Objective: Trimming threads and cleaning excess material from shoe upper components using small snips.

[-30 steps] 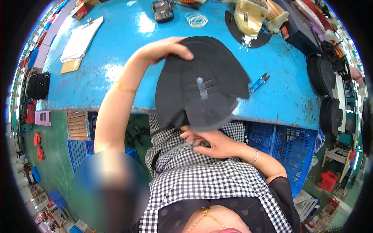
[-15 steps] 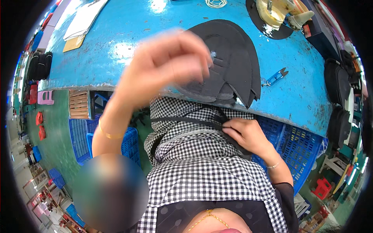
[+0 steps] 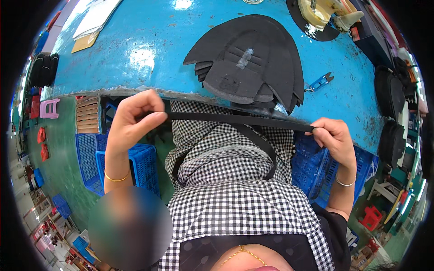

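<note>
My left hand (image 3: 134,118) pinches one end of a long black strap (image 3: 235,119) just below the near edge of the blue table (image 3: 149,54). My right hand (image 3: 333,137) grips the other end, so the strap runs taut and level between them over my checked apron. A slack part of the strap loops down across my lap. Just beyond the strap, a stack of black curved foam pieces (image 3: 253,63) lies on the table.
Small blue snips (image 3: 320,82) lie right of the stack. Papers and a brown card (image 3: 92,25) sit at the far left of the table. Blue plastic crates (image 3: 131,162) stand on the green floor under the table. Black bags (image 3: 389,95) line the right side.
My left hand came off the foam stack and down to my lap. Both hands now stretch the black strap out straight between them; earlier the right hand held it at my lap.
</note>
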`<act>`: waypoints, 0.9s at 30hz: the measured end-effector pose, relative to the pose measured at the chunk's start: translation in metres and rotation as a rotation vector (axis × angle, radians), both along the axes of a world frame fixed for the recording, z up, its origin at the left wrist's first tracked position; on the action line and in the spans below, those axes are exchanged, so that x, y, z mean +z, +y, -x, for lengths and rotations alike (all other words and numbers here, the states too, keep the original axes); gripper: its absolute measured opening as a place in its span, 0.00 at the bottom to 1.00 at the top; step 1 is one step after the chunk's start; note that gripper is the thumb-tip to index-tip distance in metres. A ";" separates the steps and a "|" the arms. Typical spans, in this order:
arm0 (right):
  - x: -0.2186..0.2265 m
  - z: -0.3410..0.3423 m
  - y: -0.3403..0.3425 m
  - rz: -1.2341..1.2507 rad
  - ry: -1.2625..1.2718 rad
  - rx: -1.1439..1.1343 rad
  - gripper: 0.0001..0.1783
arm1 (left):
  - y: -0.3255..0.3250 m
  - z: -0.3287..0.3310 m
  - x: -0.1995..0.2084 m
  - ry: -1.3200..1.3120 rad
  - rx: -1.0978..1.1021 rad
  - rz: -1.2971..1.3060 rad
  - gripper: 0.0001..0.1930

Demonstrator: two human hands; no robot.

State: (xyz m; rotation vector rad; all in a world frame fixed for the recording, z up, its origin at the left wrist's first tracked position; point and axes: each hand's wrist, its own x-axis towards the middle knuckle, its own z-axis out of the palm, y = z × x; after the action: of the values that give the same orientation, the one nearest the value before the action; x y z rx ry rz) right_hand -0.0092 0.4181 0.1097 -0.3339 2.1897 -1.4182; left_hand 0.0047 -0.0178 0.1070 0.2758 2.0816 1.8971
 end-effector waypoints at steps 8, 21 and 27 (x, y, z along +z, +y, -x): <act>0.014 -0.002 0.004 -0.032 0.182 0.002 0.04 | -0.081 -0.031 -0.028 0.024 0.250 0.121 0.09; 0.017 0.003 -0.110 0.060 1.227 0.551 0.14 | 0.067 -0.018 -0.015 0.263 -0.351 0.005 0.17; 0.010 0.032 -0.095 -0.143 1.193 0.280 0.22 | 0.071 0.023 -0.001 0.001 -0.197 -0.057 0.10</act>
State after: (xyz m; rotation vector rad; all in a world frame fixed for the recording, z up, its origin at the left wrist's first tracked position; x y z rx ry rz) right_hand -0.0410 0.3226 0.1198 -1.6960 2.8836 -0.9514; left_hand -0.0185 0.0528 0.1060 0.4769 1.9249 1.8407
